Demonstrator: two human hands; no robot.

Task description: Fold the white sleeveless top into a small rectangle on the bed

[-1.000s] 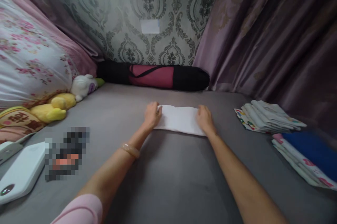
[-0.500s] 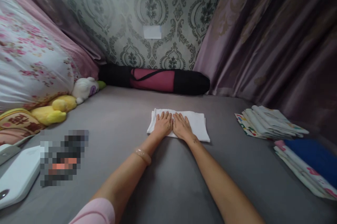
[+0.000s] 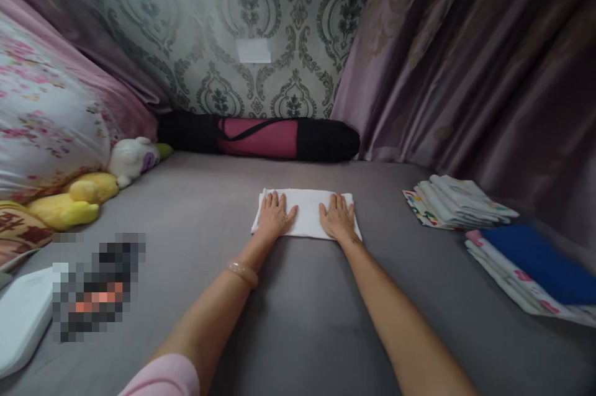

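Folded white cloth [image 3: 307,217] lies flat on the grey bed sheet [image 3: 302,321], at 12 o'clock from the person. Left hand [image 3: 274,216] and right hand [image 3: 338,217] rest on it palms down, fingers spread wide, gripping nothing. Risk, judged: uneven outward pressure could drag the layers and skew the fold.

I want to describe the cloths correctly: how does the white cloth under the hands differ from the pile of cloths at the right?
The white cloth is plain; the pile of cloths shows coloured prints at its edges. The white cloth is one folded piece; the pile has several stacked pieces. The left hand and right hand lie flat on the white cloth; nothing touches the pile. Both are folded and lie on the grey bed sheet.
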